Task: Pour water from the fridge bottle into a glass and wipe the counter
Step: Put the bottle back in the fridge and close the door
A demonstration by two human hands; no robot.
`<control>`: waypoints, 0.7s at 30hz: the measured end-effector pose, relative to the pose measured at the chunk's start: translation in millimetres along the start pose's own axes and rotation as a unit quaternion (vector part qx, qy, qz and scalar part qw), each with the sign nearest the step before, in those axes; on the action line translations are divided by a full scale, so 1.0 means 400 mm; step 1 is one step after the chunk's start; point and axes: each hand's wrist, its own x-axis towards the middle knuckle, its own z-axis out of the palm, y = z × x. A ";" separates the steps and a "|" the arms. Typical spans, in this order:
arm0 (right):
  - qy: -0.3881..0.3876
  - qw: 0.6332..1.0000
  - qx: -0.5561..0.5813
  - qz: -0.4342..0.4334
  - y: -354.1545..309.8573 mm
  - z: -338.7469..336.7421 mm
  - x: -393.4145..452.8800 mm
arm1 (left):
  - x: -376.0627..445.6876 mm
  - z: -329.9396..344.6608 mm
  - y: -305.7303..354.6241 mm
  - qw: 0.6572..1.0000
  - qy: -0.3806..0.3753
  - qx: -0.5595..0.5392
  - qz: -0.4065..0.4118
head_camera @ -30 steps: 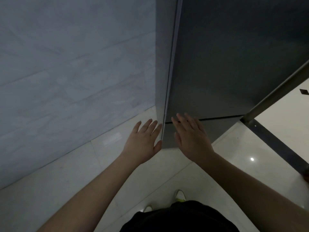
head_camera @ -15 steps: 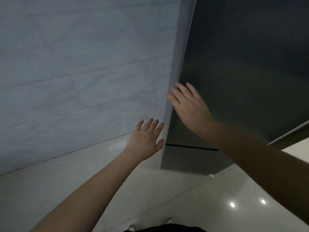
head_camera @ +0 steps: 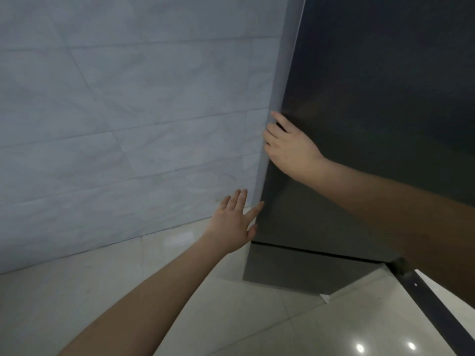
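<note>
A tall dark grey fridge [head_camera: 372, 98] fills the right half of the view, its door closed. My right hand [head_camera: 290, 147] is at the door's left edge, fingers curled around that edge at mid height. My left hand [head_camera: 234, 222] hovers lower, fingers spread, its thumb touching the fridge's left corner. A lower door or drawer panel [head_camera: 295, 268] sits below a thin seam. No bottle, glass or counter is in view.
A pale marble-tiled wall [head_camera: 115, 124] runs close along the fridge's left side. Glossy light floor tiles [head_camera: 231, 317] lie below. A dark metal strip [head_camera: 431, 304] crosses the floor at the lower right.
My right hand rose along the fridge door's left edge and its fingers curled around it. My left hand stayed low beside the corner. The view tilted upward.
</note>
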 end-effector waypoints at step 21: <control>0.030 0.993 0.086 0.074 -0.027 -0.032 0.010 | 0.117 0.003 -0.035 0.988 0.033 -0.119 0.093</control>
